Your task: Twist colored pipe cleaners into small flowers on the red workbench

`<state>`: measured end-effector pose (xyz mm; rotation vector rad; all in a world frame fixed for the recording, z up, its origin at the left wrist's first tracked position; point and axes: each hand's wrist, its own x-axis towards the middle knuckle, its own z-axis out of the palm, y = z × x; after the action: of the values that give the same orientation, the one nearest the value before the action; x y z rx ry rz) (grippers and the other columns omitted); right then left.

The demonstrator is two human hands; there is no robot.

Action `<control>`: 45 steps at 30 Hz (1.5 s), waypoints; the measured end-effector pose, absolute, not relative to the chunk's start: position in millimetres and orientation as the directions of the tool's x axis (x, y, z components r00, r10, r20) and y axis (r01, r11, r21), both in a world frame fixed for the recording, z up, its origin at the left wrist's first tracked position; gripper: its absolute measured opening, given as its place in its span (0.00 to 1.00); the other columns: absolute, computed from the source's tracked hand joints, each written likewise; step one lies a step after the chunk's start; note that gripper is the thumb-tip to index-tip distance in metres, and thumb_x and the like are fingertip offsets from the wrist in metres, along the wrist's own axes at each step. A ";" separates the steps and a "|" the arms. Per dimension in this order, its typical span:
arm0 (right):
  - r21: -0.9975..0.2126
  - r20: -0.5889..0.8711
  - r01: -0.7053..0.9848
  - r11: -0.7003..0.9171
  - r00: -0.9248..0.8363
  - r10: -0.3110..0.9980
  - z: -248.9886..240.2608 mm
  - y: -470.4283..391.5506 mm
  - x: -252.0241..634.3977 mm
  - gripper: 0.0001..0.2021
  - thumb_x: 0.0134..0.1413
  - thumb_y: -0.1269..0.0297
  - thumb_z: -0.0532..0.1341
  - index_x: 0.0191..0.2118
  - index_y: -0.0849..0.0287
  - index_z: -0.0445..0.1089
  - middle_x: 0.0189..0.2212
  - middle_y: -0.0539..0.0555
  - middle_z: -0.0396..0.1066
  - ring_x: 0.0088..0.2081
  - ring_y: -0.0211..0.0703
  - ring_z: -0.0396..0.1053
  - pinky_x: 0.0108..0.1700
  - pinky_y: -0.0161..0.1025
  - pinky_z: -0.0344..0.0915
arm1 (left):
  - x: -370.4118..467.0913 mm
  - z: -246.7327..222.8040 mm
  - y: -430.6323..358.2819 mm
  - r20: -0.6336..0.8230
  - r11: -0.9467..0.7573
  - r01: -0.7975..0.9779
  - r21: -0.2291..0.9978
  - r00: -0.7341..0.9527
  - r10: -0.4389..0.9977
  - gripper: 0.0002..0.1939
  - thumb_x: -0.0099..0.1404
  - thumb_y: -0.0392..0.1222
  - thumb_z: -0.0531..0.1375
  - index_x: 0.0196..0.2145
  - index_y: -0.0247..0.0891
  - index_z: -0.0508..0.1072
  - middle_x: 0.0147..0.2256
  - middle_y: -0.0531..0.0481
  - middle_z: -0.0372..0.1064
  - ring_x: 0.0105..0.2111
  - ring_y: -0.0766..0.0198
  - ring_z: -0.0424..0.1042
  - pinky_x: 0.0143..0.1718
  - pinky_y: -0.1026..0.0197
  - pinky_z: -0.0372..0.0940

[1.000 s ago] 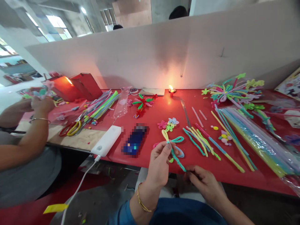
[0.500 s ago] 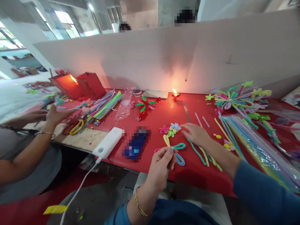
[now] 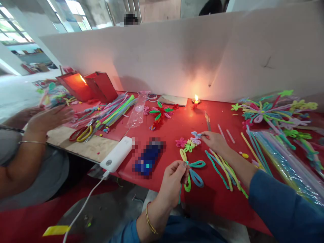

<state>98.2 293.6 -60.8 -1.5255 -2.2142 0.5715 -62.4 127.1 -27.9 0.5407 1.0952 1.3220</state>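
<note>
My left hand is closed in a pinch on the centre of a looped pipe-cleaner flower, whose yellow, teal, blue and green loops fan out to the right. Beyond it, my right hand has its fingertips closed on a small light blue flower. That one lies at the edge of a cluster with a pink flower and a green flower. Under my right forearm, loose yellow, teal and green pipe cleaners rest on the red table.
A lit candle burns by the white partition; another flame glows between red boards. A phone, white power bank and scissors lie leftward. Wrapped pipe cleaners lie right. Another person's hands work at far left.
My right hand has closed on the light blue flower and shifted it slightly up and away from the cluster. More of the looped flower, including a green loop, shows in my left hand.
</note>
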 end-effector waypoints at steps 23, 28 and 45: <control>-0.979 -0.094 -0.182 -0.090 0.014 0.996 -17.0 197.8 125.2 0.13 0.32 0.54 0.68 0.25 0.55 0.71 0.22 0.49 0.73 0.25 0.39 0.70 0.30 0.38 0.67 | -43.2 -14.8 140.6 -0.378 0.304 -0.626 0.718 0.016 0.926 0.11 0.54 0.43 0.60 0.32 0.31 0.73 0.20 0.54 0.63 0.18 0.72 0.60 0.20 0.68 0.55; -0.997 0.075 0.008 0.075 0.062 0.995 -19.6 180.2 130.1 0.07 0.43 0.58 0.64 0.30 0.53 0.72 0.24 0.48 0.74 0.27 0.39 0.71 0.31 0.37 0.68 | -36.3 -16.8 139.2 -0.391 0.346 -0.615 0.709 0.065 0.918 0.11 0.53 0.45 0.62 0.29 0.33 0.70 0.19 0.55 0.63 0.16 0.74 0.60 0.19 0.69 0.56; -0.330 0.739 0.508 0.796 -0.386 0.553 -28.9 155.2 109.3 0.11 0.49 0.76 0.58 0.37 0.56 0.70 0.37 0.55 0.75 0.43 0.44 0.70 0.43 0.44 0.70 | -28.3 -21.1 133.7 -0.376 0.395 -0.387 0.834 0.126 0.918 0.12 0.54 0.47 0.60 0.31 0.35 0.73 0.21 0.56 0.63 0.17 0.73 0.61 0.21 0.67 0.55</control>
<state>109.3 155.2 -28.9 -0.7865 -2.0544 0.0614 -28.3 133.7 -21.1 0.6383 1.0378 1.0499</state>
